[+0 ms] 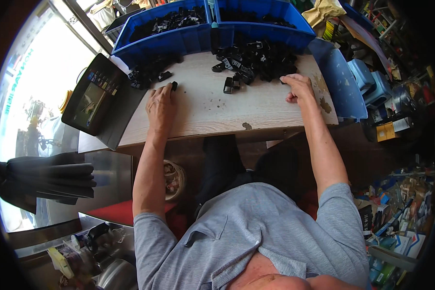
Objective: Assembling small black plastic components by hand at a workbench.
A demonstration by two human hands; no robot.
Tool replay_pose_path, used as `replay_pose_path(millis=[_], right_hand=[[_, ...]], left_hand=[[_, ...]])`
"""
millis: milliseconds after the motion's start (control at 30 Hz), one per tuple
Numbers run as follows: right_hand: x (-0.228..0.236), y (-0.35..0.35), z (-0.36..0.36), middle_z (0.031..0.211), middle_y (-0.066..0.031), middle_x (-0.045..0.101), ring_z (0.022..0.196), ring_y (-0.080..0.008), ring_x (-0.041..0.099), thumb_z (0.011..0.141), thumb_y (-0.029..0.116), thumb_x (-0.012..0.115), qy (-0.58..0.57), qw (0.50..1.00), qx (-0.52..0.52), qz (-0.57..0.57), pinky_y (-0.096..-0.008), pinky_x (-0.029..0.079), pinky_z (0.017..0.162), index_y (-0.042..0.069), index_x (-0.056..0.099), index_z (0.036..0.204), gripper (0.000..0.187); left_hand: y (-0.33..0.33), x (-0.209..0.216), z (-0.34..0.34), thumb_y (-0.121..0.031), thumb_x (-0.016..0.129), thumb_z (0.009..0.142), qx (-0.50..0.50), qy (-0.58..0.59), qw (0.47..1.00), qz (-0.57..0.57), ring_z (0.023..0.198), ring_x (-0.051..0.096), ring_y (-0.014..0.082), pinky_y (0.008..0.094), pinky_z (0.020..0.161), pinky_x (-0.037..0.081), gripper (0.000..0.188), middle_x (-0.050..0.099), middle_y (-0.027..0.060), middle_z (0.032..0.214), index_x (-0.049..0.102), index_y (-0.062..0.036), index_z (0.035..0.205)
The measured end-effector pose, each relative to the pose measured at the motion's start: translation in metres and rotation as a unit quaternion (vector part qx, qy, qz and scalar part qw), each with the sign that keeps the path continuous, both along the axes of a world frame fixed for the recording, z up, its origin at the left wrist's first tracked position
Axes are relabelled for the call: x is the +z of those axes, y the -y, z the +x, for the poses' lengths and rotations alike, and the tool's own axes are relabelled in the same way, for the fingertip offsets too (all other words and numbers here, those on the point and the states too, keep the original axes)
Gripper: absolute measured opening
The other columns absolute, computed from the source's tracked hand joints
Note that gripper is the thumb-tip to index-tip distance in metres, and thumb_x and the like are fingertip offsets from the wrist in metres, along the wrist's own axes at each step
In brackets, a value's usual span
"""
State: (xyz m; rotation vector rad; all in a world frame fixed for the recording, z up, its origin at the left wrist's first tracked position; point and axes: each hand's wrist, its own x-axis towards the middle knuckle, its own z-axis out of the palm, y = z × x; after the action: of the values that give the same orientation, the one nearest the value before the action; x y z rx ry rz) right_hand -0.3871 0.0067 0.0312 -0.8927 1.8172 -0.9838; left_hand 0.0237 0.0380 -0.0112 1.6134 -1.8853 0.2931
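Observation:
My left hand rests on the tabletop at the left, its fingers closed round a small black plastic part that shows at the fingertips. At the right, my right hand is by the edge of a heap of black plastic parts. Its fingers are curled and drawn together, with something dark at the fingertips that I cannot make out. Between the hands a loose black part lies near the heap. A smaller heap of black parts lies beyond my left hand.
Two blue bins of black parts stand along the table's far side. A tablet leans at the left. The worn wooden table has its front edge before me. A blue plastic panel borders the right; a basket stands below.

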Motion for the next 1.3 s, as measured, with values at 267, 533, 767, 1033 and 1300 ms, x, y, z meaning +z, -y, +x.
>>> replay_pose_path(millis=[267,533,767,1033,1300], right_hand=[[-0.003,-0.032,-0.015,0.050,0.0017,0.045,0.045,-0.0134,0.055,0.087,0.022,0.078,0.136,0.989,-0.020,-0.046,-0.0358,0.060,0.051,0.010,0.067,0.096,0.019],[-0.002,-0.068,0.041,0.050,0.0007,0.049,0.043,-0.0150,0.057,0.086,0.019,0.079,0.233,0.967,0.066,-0.085,-0.0374,0.059,0.050,0.004,0.066,0.098,0.023],[-0.012,-0.076,0.072,0.067,0.0013,0.061,0.045,-0.0081,0.051,0.088,0.015,0.078,0.227,0.952,0.172,-0.109,-0.0281,0.053,0.044,0.003,0.068,0.092,0.016],[-0.003,-0.073,0.078,0.066,-0.0014,0.060,0.047,-0.0093,0.055,0.082,0.015,0.082,0.152,0.968,0.187,-0.066,-0.0270,0.050,0.043,0.003,0.064,0.109,0.035],[0.004,-0.063,0.089,0.074,-0.0077,0.066,0.043,-0.0120,0.054,0.082,0.004,0.072,0.036,0.971,0.236,0.000,-0.0288,0.046,0.038,0.003,0.071,0.109,0.027]], left_hand=[[-0.019,-0.016,-0.022,-0.011,0.069,0.096,-0.052,-0.400,0.912,0.066,0.089,0.074,0.0208,0.0318,0.080,0.057,0.029,0.075,0.0105,0.108,0.069,0.0005,0.122],[-0.048,-0.006,-0.143,-0.008,0.065,0.100,-0.196,-0.678,0.688,0.169,0.092,0.072,0.0189,0.0302,0.077,0.062,0.029,0.072,0.0110,0.106,0.064,0.0046,0.126],[-0.042,0.003,-0.183,-0.006,0.063,0.099,-0.232,-0.719,0.619,0.213,0.092,0.071,0.0175,0.0320,0.079,0.063,0.028,0.071,0.0096,0.107,0.064,0.0032,0.126],[-0.035,-0.005,-0.164,-0.003,0.067,0.091,-0.250,-0.512,0.809,0.143,0.085,0.072,0.0230,0.0339,0.076,0.058,0.021,0.074,0.0128,0.099,0.071,0.0021,0.111],[-0.037,0.009,-0.133,-0.003,0.068,0.084,-0.319,-0.120,0.938,0.058,0.099,0.067,0.0360,0.0435,0.086,0.056,0.034,0.071,0.0136,0.111,0.071,-0.0054,0.118]])
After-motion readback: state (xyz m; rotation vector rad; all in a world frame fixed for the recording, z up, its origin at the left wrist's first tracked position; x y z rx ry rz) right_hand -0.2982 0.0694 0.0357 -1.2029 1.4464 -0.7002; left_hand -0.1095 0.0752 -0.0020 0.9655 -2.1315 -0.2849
